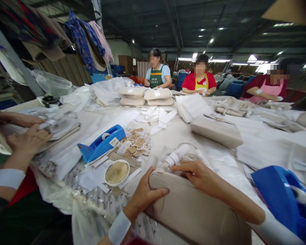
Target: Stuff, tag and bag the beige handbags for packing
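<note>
A beige handbag (pixel 193 211) lies tilted on the table edge in front of me. My left hand (pixel 146 192) grips its upper left corner, with the thumb on the near face and the fingers behind. The bag's handle (pixel 173 158), wrapped in white material and clear plastic, rises at the far side of the top. Across the bag's top reaches my right hand (pixel 200 175), its index finger stretched out against the base of the wrapped handle and the fingers apart. The right fingertips are partly hidden.
Blue tape dispensers stand left (pixel 102 144) and right (pixel 283 200). Paper tags (pixel 135 146) and a round tub (pixel 117 173) lie between. Another beige bag (pixel 216 131) and stacked bags (pixel 159 97) sit farther back. At left, a co-worker's hands (pixel 28 136) handle a plastic-wrapped bag; several people sit opposite.
</note>
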The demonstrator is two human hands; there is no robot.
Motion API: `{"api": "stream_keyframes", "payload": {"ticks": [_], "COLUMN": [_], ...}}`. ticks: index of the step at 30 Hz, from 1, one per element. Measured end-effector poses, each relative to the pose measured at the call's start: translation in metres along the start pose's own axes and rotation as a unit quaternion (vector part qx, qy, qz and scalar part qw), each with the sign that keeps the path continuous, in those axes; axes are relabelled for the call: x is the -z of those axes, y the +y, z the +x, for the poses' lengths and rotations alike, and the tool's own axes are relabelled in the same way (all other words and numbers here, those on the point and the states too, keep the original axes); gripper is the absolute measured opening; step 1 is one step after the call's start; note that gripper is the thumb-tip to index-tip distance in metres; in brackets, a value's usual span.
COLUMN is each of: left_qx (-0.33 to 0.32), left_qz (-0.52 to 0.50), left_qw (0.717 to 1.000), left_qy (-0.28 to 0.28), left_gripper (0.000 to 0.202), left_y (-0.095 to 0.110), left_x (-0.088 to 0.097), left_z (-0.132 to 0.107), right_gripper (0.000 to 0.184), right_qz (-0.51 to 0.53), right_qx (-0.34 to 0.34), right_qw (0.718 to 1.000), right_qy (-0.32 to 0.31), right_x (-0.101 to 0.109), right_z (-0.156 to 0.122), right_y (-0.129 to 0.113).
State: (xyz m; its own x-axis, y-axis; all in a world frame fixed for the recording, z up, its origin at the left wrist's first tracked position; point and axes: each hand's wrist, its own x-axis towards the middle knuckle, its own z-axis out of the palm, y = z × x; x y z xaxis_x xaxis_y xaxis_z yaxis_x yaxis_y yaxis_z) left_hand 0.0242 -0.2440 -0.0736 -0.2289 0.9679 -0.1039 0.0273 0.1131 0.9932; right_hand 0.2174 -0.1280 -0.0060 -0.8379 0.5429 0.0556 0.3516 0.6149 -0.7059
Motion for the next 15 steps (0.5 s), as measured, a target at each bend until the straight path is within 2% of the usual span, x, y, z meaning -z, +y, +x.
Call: {"api": "stream_keyframes", "payload": {"ticks": [3,9,13,15], "left_qx": [-0.028,-0.055,-0.058,-0.083], "left_qz": [0.001,0.022,0.037,0.062], "left_qw": [0.999,0.998,0.996,0.993], "left_qy": [-0.036,-0.035,-0.050,-0.052], "left_gripper": [0.054,0.064,0.056,0.054], "left_y": [0.0011,0.0015,0.0015,0.0047], "left_x": [0.0000,-0.0014,0.0001,0.0033], "left_z": [0.0006,0.0005,-0.0011,0.0011], "right_gripper": [0.057,0.052,0.045,0.042], "right_qz": [-0.016,-0.073,-0.039,-0.017], "right_qx": [0.018,-0.007,0.007,0.028], "right_qw": [1.000,0.997,0.999,0.999], "right_qy": [-0.019,-0.024,-0.026,-0.036], "right_x": [0.0033,0.0024,0.0027,0.0034], "right_z": [-0.0045,-0.0041,-0.0051,-0.0059], "right_y": [-0.0028,-0.0054,-0.0020,-0.0019]}}
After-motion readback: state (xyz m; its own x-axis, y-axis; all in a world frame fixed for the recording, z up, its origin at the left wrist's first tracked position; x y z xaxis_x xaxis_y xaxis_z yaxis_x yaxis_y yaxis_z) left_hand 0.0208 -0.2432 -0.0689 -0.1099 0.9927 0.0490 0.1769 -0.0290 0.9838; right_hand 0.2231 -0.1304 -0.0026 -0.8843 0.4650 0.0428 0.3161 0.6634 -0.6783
